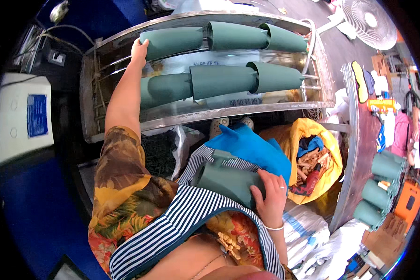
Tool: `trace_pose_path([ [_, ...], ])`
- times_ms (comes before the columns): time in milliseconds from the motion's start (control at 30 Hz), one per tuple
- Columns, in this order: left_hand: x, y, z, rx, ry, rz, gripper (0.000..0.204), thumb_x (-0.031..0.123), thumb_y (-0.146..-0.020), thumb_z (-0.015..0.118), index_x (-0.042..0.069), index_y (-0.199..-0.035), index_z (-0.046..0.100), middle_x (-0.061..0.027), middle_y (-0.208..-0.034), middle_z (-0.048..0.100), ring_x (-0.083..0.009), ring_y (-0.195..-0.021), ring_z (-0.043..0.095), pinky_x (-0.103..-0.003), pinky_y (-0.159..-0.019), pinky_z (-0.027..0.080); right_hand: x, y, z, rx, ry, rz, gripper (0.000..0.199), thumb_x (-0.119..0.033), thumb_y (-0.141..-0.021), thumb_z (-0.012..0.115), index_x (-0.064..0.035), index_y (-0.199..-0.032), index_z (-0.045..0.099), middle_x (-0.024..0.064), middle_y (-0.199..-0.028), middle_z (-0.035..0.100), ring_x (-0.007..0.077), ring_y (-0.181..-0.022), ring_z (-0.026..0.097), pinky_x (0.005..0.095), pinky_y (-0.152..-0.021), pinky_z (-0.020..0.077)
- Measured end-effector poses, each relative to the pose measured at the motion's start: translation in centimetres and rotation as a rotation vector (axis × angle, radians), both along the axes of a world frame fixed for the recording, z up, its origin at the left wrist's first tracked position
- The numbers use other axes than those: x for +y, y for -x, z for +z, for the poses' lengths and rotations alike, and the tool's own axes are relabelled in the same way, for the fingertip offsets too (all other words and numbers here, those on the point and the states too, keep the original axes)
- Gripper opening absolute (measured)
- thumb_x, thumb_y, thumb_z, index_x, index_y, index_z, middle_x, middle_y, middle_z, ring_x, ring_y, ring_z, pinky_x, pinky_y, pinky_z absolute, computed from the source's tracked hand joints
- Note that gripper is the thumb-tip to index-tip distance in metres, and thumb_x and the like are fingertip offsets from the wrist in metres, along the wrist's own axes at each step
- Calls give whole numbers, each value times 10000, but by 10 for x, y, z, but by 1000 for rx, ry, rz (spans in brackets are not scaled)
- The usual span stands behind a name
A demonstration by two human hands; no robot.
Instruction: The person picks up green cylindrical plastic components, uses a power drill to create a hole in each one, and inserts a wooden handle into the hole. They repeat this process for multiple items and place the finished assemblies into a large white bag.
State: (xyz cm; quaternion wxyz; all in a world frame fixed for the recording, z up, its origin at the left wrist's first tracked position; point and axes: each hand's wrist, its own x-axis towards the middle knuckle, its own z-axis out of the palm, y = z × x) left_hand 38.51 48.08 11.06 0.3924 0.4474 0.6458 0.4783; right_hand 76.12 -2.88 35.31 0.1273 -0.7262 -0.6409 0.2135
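Observation:
My left arm reaches out over the metal-framed rack [191, 116]. At the far left of the rack my left hand [139, 50] grips the end of a dark green tapered plastic cylinder [172, 41], its fingers partly hidden. My right hand [271, 193] holds another green plastic cylinder [226, 181] against my striped apron [172, 228], its thumb and fingers bent over the right end. Two more green cylinders [238, 36] lie to the right in the far row. The near row holds several, end to end, including a green cylinder [224, 81] in the middle.
A yellow sack [333, 154] with orange-brown pieces and a red power drill [308, 184] stands to my right. Beyond it runs a table [361, 154] with green containers [377, 193] at its near end. A fan [369, 21] stands far right. Dark pieces [158, 156] fill a bag under the rack.

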Motion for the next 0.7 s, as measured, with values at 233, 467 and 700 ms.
trace_pose_path([
  [233,-74,-65,74,721,-520,-50,614,410,-876,656,20,-1321,491,-215,-1291,525,-372,-1219,481,-441,-1030,389,13,8,0,-93,21,67,401,-308,-835,677,-104,-1173,610,33,-1138,644,239,-1100,558,498,-1057,321],
  [467,-353,-116,165,-219,449,-1330,454,428,-973,516,59,-1229,580,-83,-1257,594,-194,-1123,538,-368,-984,413,-6,17,-5,-40,-186,85,367,-286,-807,703,-95,-1113,635,39,-1130,640,244,-1059,575,462,-998,367],
  [700,-402,-147,205,-87,-262,-1112,259,147,-869,634,34,-1098,589,-132,-1094,668,-302,-1237,483,-430,-1059,352,-55,-46,-6,187,-520,-386,216,-161,-841,681,-56,-1027,652,107,-979,647,281,-890,621,379,-799,486],
])
